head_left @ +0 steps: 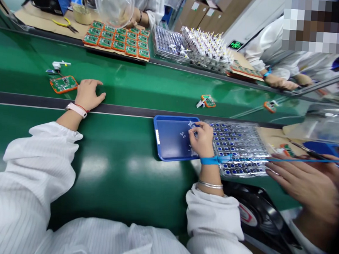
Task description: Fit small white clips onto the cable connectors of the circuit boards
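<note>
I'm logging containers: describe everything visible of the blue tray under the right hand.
The blue tray is shallow, rectangular, with rounded corners and a raised rim; it looks like plastic. A white label is on its left side. It lies flat, open side up, on the green table, left of the clear tray. Small white pieces lie inside, mostly toward the right. The right hand is over its right part; whether it touches is unclear.

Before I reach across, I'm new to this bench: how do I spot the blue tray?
On the green table, find the person's right hand. The shallow blue tray there holds loose white pieces; its neighbour, a clear tray, holds rows of blue parts.
</note>
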The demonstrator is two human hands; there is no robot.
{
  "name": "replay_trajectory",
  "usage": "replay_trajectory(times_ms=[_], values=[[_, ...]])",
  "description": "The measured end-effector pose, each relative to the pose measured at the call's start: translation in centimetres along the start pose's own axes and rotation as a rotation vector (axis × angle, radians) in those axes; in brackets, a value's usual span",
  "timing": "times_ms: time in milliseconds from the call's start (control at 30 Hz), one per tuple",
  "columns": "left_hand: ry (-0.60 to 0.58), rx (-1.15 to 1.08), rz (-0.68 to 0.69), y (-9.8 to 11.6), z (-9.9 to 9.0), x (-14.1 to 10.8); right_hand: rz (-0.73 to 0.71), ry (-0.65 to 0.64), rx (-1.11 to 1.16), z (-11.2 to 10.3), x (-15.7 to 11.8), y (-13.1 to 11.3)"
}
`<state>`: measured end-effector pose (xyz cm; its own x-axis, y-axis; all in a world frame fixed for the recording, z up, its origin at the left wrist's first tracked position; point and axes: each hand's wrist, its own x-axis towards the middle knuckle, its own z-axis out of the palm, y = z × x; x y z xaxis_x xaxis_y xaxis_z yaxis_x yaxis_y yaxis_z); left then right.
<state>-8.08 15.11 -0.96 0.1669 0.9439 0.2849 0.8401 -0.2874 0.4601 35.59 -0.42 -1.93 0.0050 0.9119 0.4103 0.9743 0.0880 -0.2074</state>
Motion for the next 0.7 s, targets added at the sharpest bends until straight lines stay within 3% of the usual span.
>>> replay_trajectory(times_ms=[233, 533, 700], values=[[-0.009, 0.045, 0.002, 0.3, -0.2, -0.1, -0.147, -0.016, 0.124, 0.8, 0.2, -2.3], [-0.016, 0.069, -0.006, 0.3, -0.2, 0.0, -0.13, -0.142, 0.154, -0.4, -0.9, -2.5], [-0.016, 0.119, -0.014, 0.5, -0.4, 0.0, -0.106, -0.114, 0.161, -0.9, -1.2, -2.4]])
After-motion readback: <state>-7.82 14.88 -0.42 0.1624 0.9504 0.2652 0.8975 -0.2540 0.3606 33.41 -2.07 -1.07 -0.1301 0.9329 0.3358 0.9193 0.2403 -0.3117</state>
